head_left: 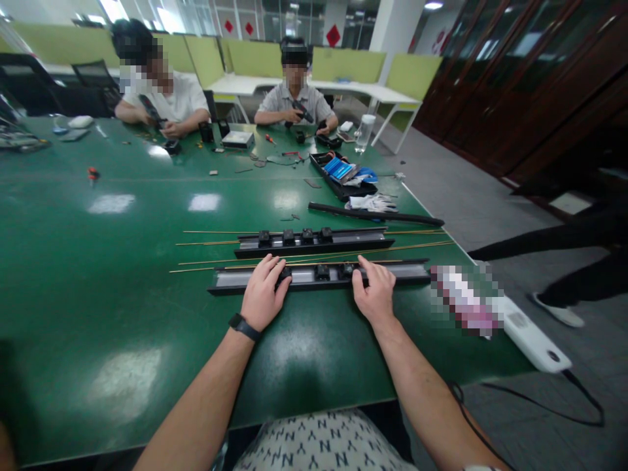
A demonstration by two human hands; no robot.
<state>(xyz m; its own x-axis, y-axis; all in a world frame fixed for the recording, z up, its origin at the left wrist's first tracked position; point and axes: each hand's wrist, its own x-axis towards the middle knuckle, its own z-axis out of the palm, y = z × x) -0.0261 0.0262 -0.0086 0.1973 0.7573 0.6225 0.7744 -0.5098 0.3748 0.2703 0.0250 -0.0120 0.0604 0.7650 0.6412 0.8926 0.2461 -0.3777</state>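
Observation:
A long black rail (pixel 301 277) with a pale inner channel lies crosswise on the table in front of me. Several small black blocks sit along it, among them one in the middle (pixel 322 272). My left hand (pixel 265 288) reaches over the rail, its thumb and fingers closed around a block (pixel 284 275) that is partly hidden. Toward the rail's right part, my right hand (pixel 377 288) pinches another block (pixel 346 270) between thumb and index finger. Thin brass-coloured rods (pixel 196 270) run along the rail, partly behind my fingers.
Beyond lies a second black rail (pixel 314 245) with several blocks. Farther back are a black strip (pixel 375 214), gloves (pixel 371 203) and a black tray (pixel 338 186). A white power strip (pixel 532 337) rests at the right edge. Two people sit opposite, holding power drills.

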